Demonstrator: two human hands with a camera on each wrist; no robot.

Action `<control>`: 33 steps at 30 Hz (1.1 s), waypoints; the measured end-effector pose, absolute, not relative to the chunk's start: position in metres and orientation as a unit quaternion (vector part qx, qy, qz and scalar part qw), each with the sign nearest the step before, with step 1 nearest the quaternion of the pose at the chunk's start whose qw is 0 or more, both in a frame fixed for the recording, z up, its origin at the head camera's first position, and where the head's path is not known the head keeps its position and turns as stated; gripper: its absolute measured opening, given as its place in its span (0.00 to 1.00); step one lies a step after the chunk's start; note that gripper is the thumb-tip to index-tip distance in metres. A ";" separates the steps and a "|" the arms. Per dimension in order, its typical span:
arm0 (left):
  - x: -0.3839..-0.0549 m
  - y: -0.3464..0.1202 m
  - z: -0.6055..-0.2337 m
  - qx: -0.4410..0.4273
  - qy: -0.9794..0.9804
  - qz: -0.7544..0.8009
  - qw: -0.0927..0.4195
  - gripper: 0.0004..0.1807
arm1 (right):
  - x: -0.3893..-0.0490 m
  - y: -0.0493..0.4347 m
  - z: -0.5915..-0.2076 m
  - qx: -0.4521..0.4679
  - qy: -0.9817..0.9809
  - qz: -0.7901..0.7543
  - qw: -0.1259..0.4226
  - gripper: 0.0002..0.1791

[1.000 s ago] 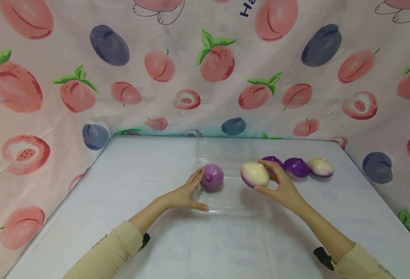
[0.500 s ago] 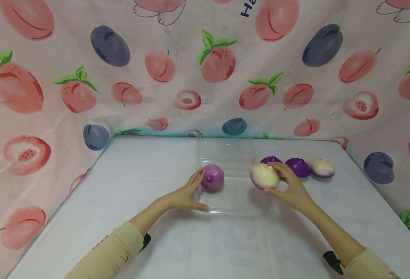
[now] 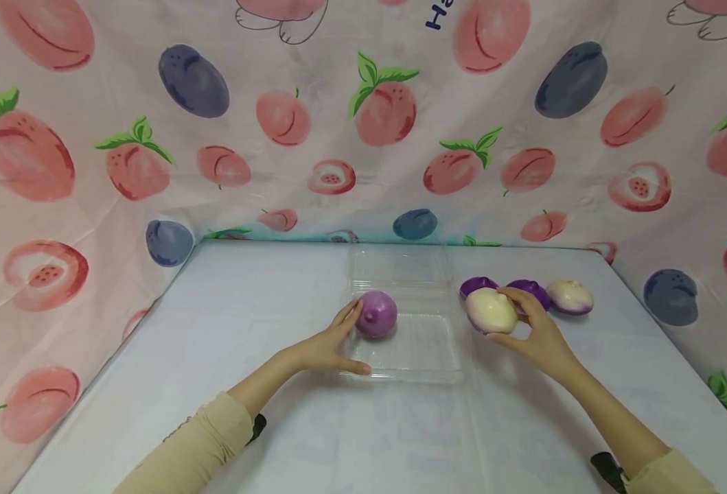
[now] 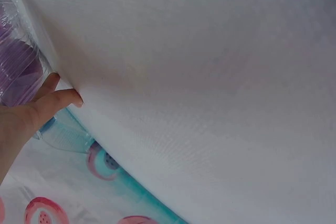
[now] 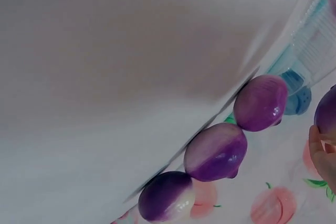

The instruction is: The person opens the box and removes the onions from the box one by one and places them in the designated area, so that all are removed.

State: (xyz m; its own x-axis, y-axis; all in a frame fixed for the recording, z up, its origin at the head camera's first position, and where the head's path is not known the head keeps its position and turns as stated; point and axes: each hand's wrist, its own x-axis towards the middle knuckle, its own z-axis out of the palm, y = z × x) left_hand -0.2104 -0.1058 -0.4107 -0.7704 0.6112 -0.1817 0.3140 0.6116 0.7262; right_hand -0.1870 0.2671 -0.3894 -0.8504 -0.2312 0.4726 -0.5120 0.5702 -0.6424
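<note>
In the head view my right hand (image 3: pixel 539 336) pinches a white onion with a purple underside (image 3: pixel 491 311) between thumb and fingers, held up right of the clear plastic box (image 3: pixel 421 350). The right wrist view catches only part of this onion (image 5: pixel 326 111) and a bit of the hand. A purple onion (image 3: pixel 377 314) sits in the left part of the box. My left hand (image 3: pixel 322 346) is spread at the box's left side, fingertips by the purple onion and thumb at the front rim. Through the plastic, the left wrist view shows that onion (image 4: pixel 18 69).
Behind my right hand, a row of onions stands on the white table (image 3: pixel 264 288): a dark purple one (image 3: pixel 477 285), another purple one (image 3: pixel 539 293) and a white-purple one (image 3: pixel 570 297). The box's open lid (image 3: pixel 397 264) lies toward the fruit-print cloth (image 3: pixel 332 137).
My right hand has carried the white onion to the right, from over the box to beside it, in front of the onion row. My left hand and the purple onion have stayed put.
</note>
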 end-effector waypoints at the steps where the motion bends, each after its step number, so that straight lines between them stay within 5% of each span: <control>1: -0.210 -0.106 -0.410 0.266 0.872 0.352 0.211 0.67 | -0.187 0.269 -0.390 0.211 -0.873 0.408 0.167 0.39; 33: -0.211 -0.104 -0.412 0.267 0.876 0.345 0.207 0.66 | -0.184 0.292 -0.407 0.208 -0.924 0.310 0.087 0.38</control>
State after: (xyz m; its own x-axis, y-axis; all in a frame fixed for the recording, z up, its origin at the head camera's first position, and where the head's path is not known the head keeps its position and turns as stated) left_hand -0.2114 -0.1044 -0.4117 -0.7719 0.6101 -0.1786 0.3238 0.6192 0.7154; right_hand -0.1842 0.2919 -0.4071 -0.8983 -0.3306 0.2893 -0.4382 0.7211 -0.5367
